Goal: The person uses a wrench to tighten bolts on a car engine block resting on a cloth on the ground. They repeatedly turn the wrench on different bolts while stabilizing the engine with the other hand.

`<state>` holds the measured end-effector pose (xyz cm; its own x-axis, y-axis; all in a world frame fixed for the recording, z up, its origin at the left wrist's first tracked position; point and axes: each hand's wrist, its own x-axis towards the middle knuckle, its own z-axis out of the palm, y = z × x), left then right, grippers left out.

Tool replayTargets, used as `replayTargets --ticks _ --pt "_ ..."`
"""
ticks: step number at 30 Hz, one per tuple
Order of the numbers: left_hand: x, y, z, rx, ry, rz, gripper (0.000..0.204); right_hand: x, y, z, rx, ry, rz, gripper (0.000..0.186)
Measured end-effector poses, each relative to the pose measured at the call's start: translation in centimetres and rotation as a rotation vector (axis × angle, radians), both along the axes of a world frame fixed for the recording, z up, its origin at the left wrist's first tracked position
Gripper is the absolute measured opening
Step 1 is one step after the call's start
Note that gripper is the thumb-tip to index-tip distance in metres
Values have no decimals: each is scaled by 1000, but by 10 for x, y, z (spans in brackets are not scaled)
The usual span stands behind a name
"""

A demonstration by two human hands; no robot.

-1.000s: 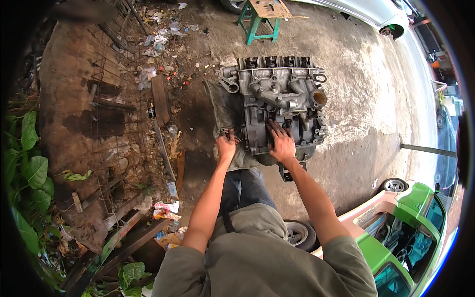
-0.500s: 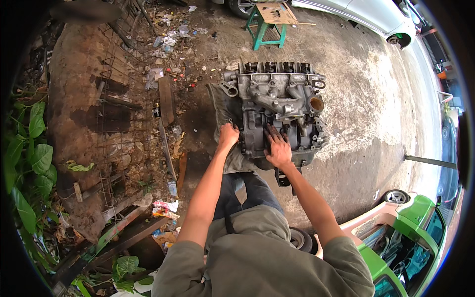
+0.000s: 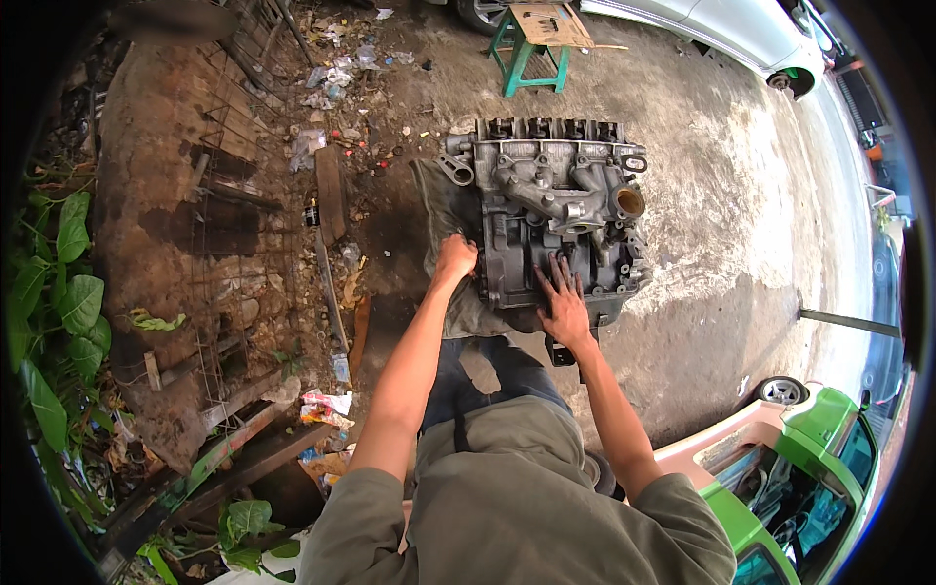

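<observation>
A grey metal engine (image 3: 517, 258) lies in front of me, its intake manifold (image 3: 551, 200) on top and a row of dark valve parts along the far edge. At the engine's left side, my left hand (image 3: 456, 257) is closed in a fist around a slim metal tool, mostly hidden by the fingers. My right hand (image 3: 564, 307) rests on the near part of the block, fingers stretched out and blackened with grime, holding nothing. A metal bracket with a round hole (image 3: 455, 170) sticks out at the far left corner.
A dark cloth (image 3: 436, 200) lies under the engine's left side. Beyond stands a green stool (image 3: 529, 66) with a board and small parts on it. Litter and planks (image 3: 331, 195) lie left; a silver car (image 3: 702, 34) and a green vehicle (image 3: 819, 429) stand right.
My right hand has slid slightly right and nearer on the block, its fingers spreading. My left fist stays at the engine's side, and the tool end above it shows less. The view has shifted slightly.
</observation>
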<state>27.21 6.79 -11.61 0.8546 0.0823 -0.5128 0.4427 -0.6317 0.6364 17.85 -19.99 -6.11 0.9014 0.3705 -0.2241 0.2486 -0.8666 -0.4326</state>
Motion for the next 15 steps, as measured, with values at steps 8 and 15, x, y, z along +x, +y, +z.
replayTargets --ticks 8,15 --pt "4 -6 6 -11 20 -50 42 0 -1 -5 35 -29 14 86" --pt "-17 4 -15 -112 -54 172 32 0 -1 -4 41 -27 16 86"
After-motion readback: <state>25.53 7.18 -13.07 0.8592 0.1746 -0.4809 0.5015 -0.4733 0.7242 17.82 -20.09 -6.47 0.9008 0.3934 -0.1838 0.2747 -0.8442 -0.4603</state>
